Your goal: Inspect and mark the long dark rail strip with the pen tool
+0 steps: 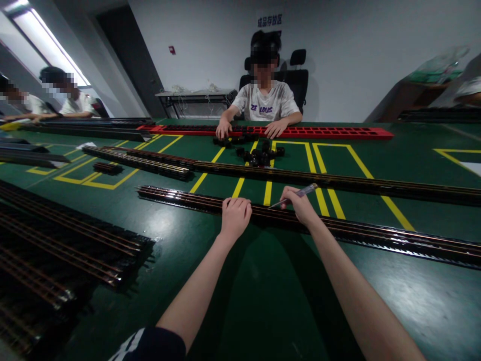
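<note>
A long black rail [361, 231] with copper-coloured strips along its length lies across the green table in front of me. My left hand [235, 216] is curled over it, knuckles up, holding it down. Pinched like a pen in my right hand [298, 204] is a thin screwdriver [308, 189] with a clear handle. Its metal shaft slants down to the left, and the tip is at or just above the rail between my two hands. Whether the tip touches cannot be made out.
Another long dark rail [338, 181] lies just beyond. Stacked rails [75, 240] fill the left. A person opposite has both hands at a red slotted tray [338, 133], near loose black parts [259, 156]. Yellow tape lines [319, 170] mark the table. More people sit far left.
</note>
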`<state>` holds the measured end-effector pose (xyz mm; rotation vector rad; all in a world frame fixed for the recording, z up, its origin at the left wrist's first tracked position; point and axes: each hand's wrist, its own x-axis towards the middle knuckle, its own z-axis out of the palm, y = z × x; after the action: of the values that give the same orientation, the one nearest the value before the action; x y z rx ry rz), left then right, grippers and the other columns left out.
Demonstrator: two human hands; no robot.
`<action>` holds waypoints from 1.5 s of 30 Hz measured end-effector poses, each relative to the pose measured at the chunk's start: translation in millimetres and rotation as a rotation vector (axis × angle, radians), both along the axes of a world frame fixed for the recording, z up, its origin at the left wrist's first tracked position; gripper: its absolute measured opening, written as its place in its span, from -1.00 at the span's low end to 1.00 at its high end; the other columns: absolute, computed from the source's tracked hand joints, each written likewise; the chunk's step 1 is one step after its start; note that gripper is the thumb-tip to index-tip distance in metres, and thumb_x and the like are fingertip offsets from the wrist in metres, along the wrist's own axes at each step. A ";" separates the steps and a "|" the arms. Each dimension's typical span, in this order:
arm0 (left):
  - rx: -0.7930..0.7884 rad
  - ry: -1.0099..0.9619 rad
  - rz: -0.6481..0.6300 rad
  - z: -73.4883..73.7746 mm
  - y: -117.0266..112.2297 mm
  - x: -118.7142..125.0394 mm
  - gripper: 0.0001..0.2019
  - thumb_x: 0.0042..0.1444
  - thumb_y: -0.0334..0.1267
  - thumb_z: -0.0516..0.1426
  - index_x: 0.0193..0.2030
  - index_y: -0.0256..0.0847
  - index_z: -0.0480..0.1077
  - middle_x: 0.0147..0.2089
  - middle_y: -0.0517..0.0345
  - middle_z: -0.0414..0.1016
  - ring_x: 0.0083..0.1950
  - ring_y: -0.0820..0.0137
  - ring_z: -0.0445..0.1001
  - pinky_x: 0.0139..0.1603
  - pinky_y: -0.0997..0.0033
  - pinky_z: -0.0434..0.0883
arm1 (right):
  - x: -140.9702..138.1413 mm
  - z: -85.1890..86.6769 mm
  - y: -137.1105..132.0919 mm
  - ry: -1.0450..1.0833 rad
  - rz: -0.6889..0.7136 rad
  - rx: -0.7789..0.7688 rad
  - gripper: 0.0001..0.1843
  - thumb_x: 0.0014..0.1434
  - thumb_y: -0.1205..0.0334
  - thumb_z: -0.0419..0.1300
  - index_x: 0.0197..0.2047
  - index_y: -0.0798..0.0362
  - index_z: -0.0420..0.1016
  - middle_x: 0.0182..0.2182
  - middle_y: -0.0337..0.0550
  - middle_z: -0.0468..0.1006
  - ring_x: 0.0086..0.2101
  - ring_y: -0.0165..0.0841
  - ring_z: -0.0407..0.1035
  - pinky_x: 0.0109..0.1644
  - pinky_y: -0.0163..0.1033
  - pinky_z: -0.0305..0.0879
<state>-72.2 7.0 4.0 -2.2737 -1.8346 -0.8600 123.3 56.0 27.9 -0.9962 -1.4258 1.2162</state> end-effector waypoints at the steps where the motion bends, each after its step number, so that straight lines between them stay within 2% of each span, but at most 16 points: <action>1: 0.004 0.003 0.002 -0.4 0.1 0.1 -0.70 0.28 -0.27 -0.10 -0.17 -0.17 0.45 -0.14 0.17 0.57 -0.05 0.35 0.46 0.13 0.17 0.16 | 0.4 0.1 0.1 0.012 -0.006 0.002 -0.79 -0.06 0.25 0.08 -0.69 0.04 0.29 -0.75 -0.31 0.31 -0.64 -0.46 0.22 -0.47 -0.31 0.17; 8: 0.012 -0.011 -0.001 -1.3 0.8 0.2 -0.70 0.28 -0.28 -0.10 -0.17 -0.17 0.46 -0.14 0.16 0.58 -0.06 0.35 0.47 0.13 0.18 0.16 | -0.1 2.6 -0.8 0.044 -0.012 -0.014 -0.80 -0.11 0.25 0.08 -0.71 0.04 0.29 -0.75 -0.31 0.29 -0.66 -0.46 0.21 -0.49 -0.30 0.15; 18: -0.028 -0.007 0.003 2.9 -0.9 0.9 -0.68 0.28 -0.26 -0.12 -0.16 -0.18 0.46 -0.13 0.14 0.57 -0.05 0.33 0.46 0.13 0.16 0.17 | 0.0 5.4 -3.8 0.034 -0.036 0.012 -0.78 -0.09 0.29 0.06 -0.72 0.03 0.27 -0.75 -0.27 0.31 -0.66 -0.46 0.17 -0.53 -0.30 0.12; 29: -0.038 0.045 0.017 5.9 0.1 1.1 -0.67 0.28 -0.28 -0.14 -0.18 -0.16 0.45 -0.15 0.12 0.56 -0.06 0.31 0.44 0.09 0.16 0.19 | -3.2 7.7 -5.6 -0.010 -0.030 0.040 -0.79 -0.08 0.25 0.06 -0.70 0.02 0.25 -0.74 -0.29 0.31 -0.65 -0.46 0.19 -0.52 -0.32 0.14; 36: -0.045 0.012 0.058 5.9 2.7 2.3 -0.67 0.28 -0.28 -0.14 -0.23 -0.17 0.45 -0.17 0.11 0.57 -0.10 0.30 0.46 0.12 0.13 0.17 | -10.9 10.2 -9.6 -0.015 -0.024 0.043 -0.80 -0.05 0.23 0.05 -0.66 0.01 0.20 -0.73 -0.34 0.25 -0.64 -0.46 0.22 -0.50 -0.33 0.16; 45: -0.041 -0.030 0.173 8.9 5.6 -11.0 -0.67 0.24 -0.30 -0.13 -0.30 -0.18 0.45 -0.22 0.05 0.57 -0.13 0.26 0.46 0.10 0.08 0.17 | -20.0 11.9 -13.4 -0.092 0.087 0.021 -0.80 0.03 0.17 0.11 -0.56 0.01 0.25 -0.67 -0.35 0.31 -0.60 -0.47 0.26 -0.44 -0.32 0.23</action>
<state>-83.1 12.5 12.9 -2.0969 -2.0433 -0.8396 103.3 42.6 39.8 -0.9951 -1.5646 1.2298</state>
